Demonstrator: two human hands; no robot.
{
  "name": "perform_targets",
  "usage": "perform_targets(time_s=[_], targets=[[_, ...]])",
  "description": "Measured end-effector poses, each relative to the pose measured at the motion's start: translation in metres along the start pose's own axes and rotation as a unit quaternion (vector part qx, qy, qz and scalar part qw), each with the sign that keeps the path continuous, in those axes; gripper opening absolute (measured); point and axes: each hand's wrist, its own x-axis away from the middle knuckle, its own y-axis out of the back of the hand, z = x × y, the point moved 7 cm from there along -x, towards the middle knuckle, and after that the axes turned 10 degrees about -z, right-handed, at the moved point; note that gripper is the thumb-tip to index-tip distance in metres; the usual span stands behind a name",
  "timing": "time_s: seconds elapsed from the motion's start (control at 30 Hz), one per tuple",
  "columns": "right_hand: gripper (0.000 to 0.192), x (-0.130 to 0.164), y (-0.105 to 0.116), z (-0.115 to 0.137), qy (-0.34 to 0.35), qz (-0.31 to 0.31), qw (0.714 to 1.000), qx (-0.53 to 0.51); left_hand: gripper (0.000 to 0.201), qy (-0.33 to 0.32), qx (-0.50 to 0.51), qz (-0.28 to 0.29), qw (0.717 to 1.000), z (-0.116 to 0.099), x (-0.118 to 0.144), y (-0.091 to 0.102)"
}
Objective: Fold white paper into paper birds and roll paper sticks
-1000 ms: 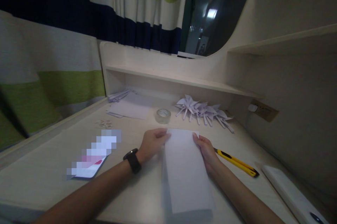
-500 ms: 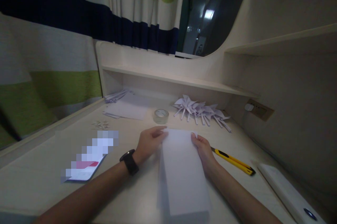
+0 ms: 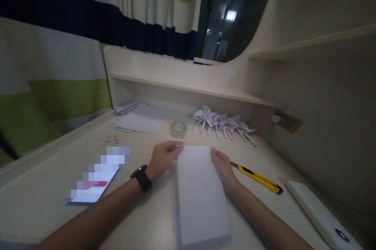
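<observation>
White paper (image 3: 202,195), nearer than the tape roll (image 3: 178,134), was pinched by left hand (image 3: 162,159) and right hand (image 3: 225,167), risking creases from uneven pulling.

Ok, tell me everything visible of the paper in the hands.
The paper is a plain white, long rectangle, seemingly folded, its visible face blank and fairly flat. The left hand holds its far left corner, the right hand its far right corner. It is over the desk; whether it rests there is unclear.
</observation>
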Motion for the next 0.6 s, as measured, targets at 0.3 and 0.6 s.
perform_targets(time_s=[0.3,0.6], targets=[[0.047,-0.003,0.011,0.020,0.229,-0.063,0.926,0.295,0.022,-0.022,-0.053,0.018,0.998,0.008,0.000,-0.004],[0.062,0.043,-0.047,0.019,0.309,0.131,0.743,0.580,0.020,-0.012,-0.099,0.051,0.994,0.029,-0.004,-0.013]])
